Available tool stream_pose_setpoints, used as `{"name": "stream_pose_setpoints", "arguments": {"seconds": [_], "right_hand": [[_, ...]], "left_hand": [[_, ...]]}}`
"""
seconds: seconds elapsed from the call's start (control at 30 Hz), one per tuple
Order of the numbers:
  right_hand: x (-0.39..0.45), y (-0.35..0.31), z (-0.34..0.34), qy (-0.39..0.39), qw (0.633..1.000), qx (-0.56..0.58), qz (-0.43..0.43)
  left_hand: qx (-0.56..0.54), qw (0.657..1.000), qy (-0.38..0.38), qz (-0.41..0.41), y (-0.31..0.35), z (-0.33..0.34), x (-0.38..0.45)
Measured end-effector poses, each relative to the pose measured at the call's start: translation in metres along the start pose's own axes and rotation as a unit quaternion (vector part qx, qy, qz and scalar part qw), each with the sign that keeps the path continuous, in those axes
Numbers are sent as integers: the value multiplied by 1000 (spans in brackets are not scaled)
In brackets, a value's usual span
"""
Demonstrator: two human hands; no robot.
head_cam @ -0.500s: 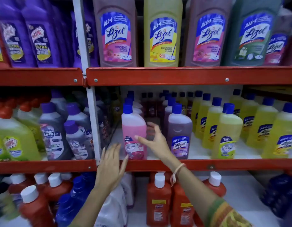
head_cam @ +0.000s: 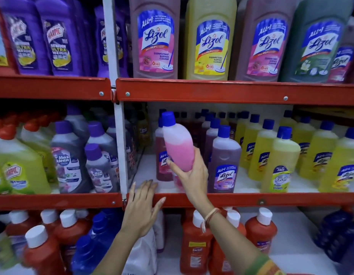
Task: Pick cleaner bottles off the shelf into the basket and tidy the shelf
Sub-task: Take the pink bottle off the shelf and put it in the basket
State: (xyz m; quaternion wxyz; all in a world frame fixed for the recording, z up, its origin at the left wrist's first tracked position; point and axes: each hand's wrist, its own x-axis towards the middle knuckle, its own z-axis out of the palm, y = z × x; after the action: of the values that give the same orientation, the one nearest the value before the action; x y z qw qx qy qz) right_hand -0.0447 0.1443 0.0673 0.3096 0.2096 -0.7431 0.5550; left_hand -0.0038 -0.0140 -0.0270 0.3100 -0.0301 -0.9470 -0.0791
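Half a second ago the pink bottle (head_cam: pixel 179 147) stood upright at the front of the middle shelf with the right hand (head_cam: pixel 189 176) only reaching for it; now that hand is wrapped around its lower body and has it lifted clear of the shelf board, tilted so the blue cap leans up and to the left. The left hand (head_cam: pixel 141 207) has risen a little and now lies against the red front lip of the middle shelf (head_cam: pixel 251 201), fingers spread and loose, gripping nothing.

Where the bottle stood, the white shelf board is bare at the front, between the white upright post (head_cam: pixel 120 147) and a purple Lizol bottle (head_cam: pixel 224 163) just to the right of the raised hand. A dark red Lizol bottle (head_cam: pixel 161 155) stands directly behind the lifted one. Farther right, yellow bottles (head_cam: pixel 283 161) fill the shelf in rows, with strips of white board showing between them and the lip.

Above, the red edge of the upper shelf (head_cam: pixel 231 91) runs close over the blue caps, and it carries large Lizol bottles (head_cam: pixel 155 40). Left of the post, grey-purple Max Kleen bottles (head_cam: pixel 70 157) and green ones crowd the neighbouring bay. Below, red bottles with white caps (head_cam: pixel 196 245) stand packed under both forearms. No basket can be made out.
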Motion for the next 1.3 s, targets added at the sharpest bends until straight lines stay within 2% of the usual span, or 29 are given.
{"name": "stream_pose_setpoints", "arguments": {"seconds": [0.07,0.2,0.27,0.33,0.4,0.47,0.5,0.53,0.6,0.7,0.83,1.03,1.2,1.3], "right_hand": [[-3,-11,-14,52,992,-94,-70],[-14,-21,-43,113,942,-268,-170],[-19,-21,-55,124,918,-323,-196],[-22,-23,-65,116,917,-323,-201],[-22,-28,-77,87,950,-244,-176],[-21,-34,-91,23,990,-80,-111],[-19,-36,-98,-17,997,20,-66],[-17,-38,-104,-60,990,124,-19],[-12,-35,-112,-133,948,286,47],[-8,-27,-120,-233,882,397,103],[1,-9,-130,-343,806,461,142],[8,-4,-152,-463,733,474,154],[13,-4,-172,-495,719,458,168],[18,-4,-183,-500,726,444,164]], "left_hand": [[10,1000,-7,-19,4,-1,0],[25,998,-13,-61,20,1,3],[20,998,-10,-59,32,3,7],[16,999,-14,-46,46,5,11],[23,999,-21,-35,53,7,10],[29,999,-22,-33,54,10,6],[29,999,-21,-31,53,12,5],[28,999,-22,-29,50,13,3],[24,999,-27,-24,47,14,2],[29,999,-41,-14,44,16,2],[33,999,-33,-19,46,19,3],[30,999,-26,-34,51,19,2],[36,998,-29,-44,54,20,-3],[19,996,-50,-77,63,12,-2]]}}
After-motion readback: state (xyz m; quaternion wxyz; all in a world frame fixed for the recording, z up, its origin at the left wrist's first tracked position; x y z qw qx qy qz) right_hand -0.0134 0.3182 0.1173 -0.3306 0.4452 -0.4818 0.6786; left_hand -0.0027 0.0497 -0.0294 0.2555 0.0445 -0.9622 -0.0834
